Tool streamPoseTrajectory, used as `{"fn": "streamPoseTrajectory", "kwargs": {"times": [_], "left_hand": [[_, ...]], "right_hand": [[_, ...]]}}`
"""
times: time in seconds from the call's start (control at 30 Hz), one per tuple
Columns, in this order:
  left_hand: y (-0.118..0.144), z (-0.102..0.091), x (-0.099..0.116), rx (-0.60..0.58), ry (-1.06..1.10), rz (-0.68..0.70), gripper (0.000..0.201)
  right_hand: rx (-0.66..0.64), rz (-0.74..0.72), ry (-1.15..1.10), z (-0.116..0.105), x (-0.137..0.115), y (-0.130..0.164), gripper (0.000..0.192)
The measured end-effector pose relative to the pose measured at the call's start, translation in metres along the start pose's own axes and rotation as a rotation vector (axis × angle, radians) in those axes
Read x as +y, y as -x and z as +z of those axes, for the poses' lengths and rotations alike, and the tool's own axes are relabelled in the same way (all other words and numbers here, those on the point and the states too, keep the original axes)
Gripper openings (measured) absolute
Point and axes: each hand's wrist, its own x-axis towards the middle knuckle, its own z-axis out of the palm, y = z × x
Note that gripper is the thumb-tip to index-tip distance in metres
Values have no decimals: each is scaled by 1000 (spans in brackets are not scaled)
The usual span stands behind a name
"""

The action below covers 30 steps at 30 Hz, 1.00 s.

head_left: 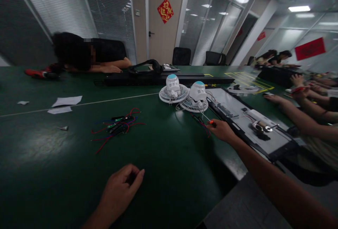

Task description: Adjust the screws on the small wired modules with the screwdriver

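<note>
My right hand grips a screwdriver with an orange handle. Its thin shaft slants up and left towards the rim of the nearer white fan; I cannot tell whether the tip touches it. Beside that fan stands a second white fan, both face down with blue-topped housings upward. Just left of the screwdriver lies a small black part with red and blue wires. My left hand rests near the front of the table, fingers curled and nothing visible in them. Beyond it lies a cluster of wired circuit modules.
A framed panel carrying a motor lies at right. Long black bars span the back. Paper scraps lie at left. A person leans on the far side; other people's arms reach in from the right.
</note>
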Motion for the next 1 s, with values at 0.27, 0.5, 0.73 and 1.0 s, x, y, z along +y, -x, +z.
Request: {"fn": "streamPoseTrajectory", "kwargs": {"times": [0.27,0.5,0.73,1.0], "left_hand": [[2,1,-2,-21,6,23,32],[2,1,-3,-38,84,-31,31],[0,-3,0,4,252,-142,32],[0,-4,4,47,216,-30,24]], "right_hand": [[27,-5,206,15,-17,-18,31],[124,-100,149,16,-43,5,27],[154,-325,-65,60,-114,45,29],[284,-58,91,52,-71,6,24]]}}
